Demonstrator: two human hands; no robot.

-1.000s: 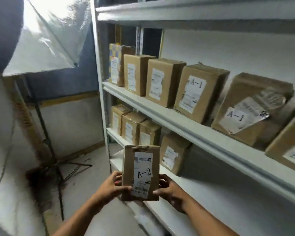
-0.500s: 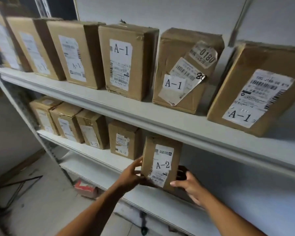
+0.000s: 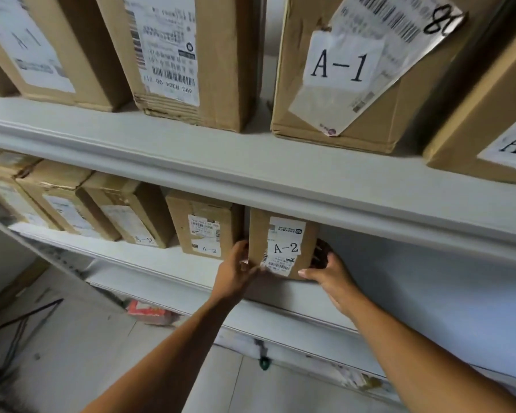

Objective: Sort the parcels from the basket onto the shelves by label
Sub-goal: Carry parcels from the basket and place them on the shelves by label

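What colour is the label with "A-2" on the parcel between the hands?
White with black print, on the brown A-2 parcel; head view.

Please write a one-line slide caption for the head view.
Both hands, left hand and right hand, seat an A-2 parcel on the lower shelf beside other A-2 parcels.
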